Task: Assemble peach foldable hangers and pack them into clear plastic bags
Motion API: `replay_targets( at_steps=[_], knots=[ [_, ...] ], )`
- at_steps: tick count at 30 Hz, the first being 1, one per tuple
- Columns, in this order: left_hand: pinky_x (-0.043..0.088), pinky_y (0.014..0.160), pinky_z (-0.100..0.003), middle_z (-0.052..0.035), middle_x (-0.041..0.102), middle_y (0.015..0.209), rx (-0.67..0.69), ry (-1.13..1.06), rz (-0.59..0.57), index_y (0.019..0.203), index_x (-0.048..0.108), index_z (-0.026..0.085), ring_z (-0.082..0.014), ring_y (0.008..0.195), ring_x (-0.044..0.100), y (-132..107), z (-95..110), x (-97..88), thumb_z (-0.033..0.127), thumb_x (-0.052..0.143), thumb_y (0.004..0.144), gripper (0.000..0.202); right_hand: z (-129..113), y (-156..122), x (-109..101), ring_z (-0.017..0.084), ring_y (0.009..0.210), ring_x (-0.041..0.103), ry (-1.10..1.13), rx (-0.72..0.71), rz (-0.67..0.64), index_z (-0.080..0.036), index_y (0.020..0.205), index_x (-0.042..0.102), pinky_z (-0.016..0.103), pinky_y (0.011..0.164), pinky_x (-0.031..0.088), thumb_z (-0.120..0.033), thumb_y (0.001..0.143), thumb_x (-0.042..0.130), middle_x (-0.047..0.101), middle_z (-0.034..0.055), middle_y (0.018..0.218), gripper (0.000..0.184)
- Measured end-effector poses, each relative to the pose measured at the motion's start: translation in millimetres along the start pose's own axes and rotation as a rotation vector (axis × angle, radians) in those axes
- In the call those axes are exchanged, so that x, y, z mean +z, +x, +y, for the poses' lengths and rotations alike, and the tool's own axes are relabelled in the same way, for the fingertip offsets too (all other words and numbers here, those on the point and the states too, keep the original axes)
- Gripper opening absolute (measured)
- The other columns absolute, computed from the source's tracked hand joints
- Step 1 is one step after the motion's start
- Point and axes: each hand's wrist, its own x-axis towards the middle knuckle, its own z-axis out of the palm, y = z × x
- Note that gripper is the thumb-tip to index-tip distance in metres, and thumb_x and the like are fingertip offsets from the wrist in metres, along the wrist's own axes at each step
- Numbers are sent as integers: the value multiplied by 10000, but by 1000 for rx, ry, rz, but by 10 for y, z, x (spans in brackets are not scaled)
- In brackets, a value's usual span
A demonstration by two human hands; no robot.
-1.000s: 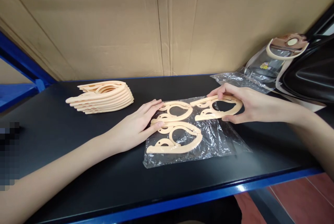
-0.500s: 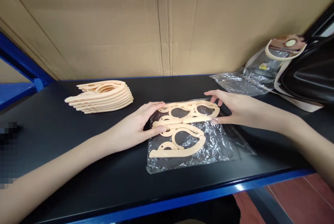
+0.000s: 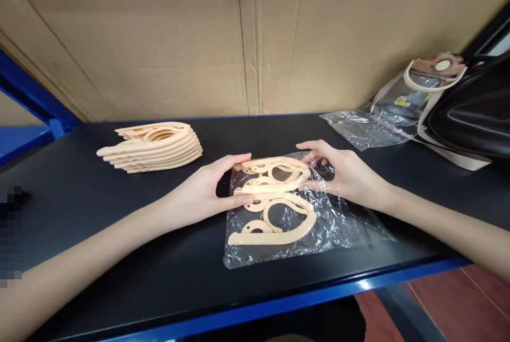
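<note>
On the black tabletop a clear plastic bag lies flat with beige folding hangers inside. The upper hanger lies against the lower hanger, both folded. My left hand grips the bag's left edge, thumb on the hanger ends and fingers at the upper left corner. From the right, my right hand closes on the curved end of the upper hanger, thumb below and fingers above; whether the fingertips are under the film I cannot tell. Farther left stands a stack of folded beige hangers.
Another clear plastic bag lies at the back right, by a drinking bottle with a strap and a black bag. Cardboard stands behind the tabletop. A blue rail runs along the front edge.
My right hand has moved left with the upper hanger's curved end, which now sits further left inside the bag. My left hand stays at the left edge.
</note>
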Motion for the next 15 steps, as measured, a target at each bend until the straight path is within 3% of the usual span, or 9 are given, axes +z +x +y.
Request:
replay_targets(
  at_steps=[8,15],
  knots=[
    [421,1187,-501,-66,526,1517,-23,-157,7,1445,483,281,-309,1363,533,11,24,8,600,764,770,798,-73,-4,85,231,828,686,-85,-48,67,-218,1280,559,434,802,538,-684,834,652,732,46,938,651],
    [443,1168,-478,-57,489,1526,41,-122,28,1459,444,295,-288,1369,519,18,20,40,581,721,832,742,-75,10,106,237,807,690,-220,-105,96,-176,1284,578,423,758,535,-763,871,511,730,77,949,721]
  ],
)
